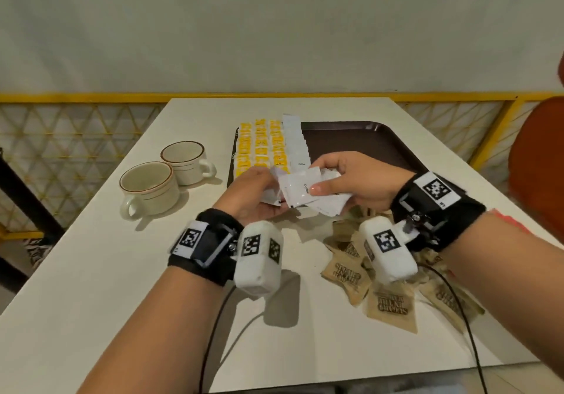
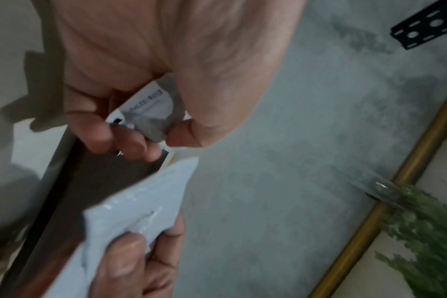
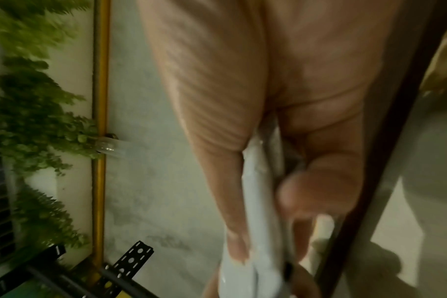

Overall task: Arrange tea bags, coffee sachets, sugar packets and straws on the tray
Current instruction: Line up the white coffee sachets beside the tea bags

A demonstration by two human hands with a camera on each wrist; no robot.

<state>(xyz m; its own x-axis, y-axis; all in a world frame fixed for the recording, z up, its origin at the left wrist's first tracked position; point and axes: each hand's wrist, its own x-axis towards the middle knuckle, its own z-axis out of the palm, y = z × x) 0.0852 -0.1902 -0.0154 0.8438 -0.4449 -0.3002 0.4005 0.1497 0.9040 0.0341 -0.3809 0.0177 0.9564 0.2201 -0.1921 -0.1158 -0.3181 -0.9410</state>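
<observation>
Both hands hold a bunch of white coffee sachets [image 1: 300, 190] above the near edge of the dark brown tray [image 1: 360, 140]. My left hand [image 1: 254, 190] grips sachets [image 2: 143, 109] between thumb and fingers. My right hand [image 1: 357, 183] pinches the stack [image 3: 258, 201], thumb on top. Yellow tea bags [image 1: 261, 146] lie in rows on the tray's left part, with a column of white sachets [image 1: 294, 140] beside them. Brown sugar packets [image 1: 387, 296] lie loose on the table under my right wrist. No straws show.
Two cream cups [image 1: 149, 187] [image 1: 186, 160] stand left of the tray on the white table [image 1: 122, 271]. A yellow railing [image 1: 91, 97] runs behind the table. An orange chair back [image 1: 537, 161] stands at the right. The tray's right part is bare.
</observation>
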